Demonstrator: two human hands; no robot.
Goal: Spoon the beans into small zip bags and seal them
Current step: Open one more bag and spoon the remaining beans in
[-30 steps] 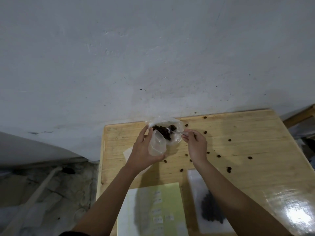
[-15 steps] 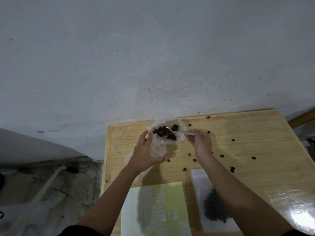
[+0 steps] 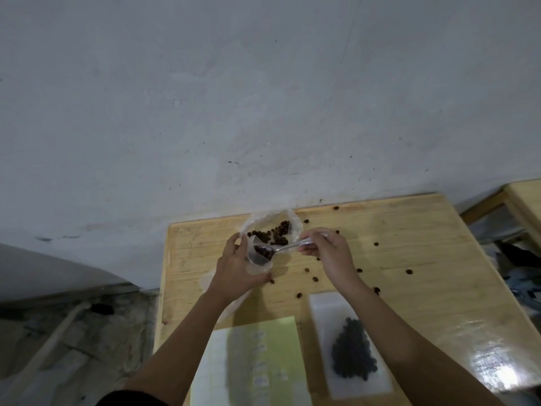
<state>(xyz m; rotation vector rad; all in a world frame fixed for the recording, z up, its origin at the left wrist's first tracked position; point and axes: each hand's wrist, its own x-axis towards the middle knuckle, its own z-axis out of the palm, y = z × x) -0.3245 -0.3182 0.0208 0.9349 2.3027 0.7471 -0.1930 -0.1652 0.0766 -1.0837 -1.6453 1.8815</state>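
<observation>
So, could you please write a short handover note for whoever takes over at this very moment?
The left hand holds the small zip bag open above the table.
The right hand pinches the spoon; its bowl, loaded with beans, sits at that bag's mouth.
The supply bag, with beans left in it, lies just behind.
Done: one filled bag lies near the front; whether it is sealed cannot be seen.
Left: tip this spoonful in, top up, seal. Loose beans lie scattered on the table.
</observation>
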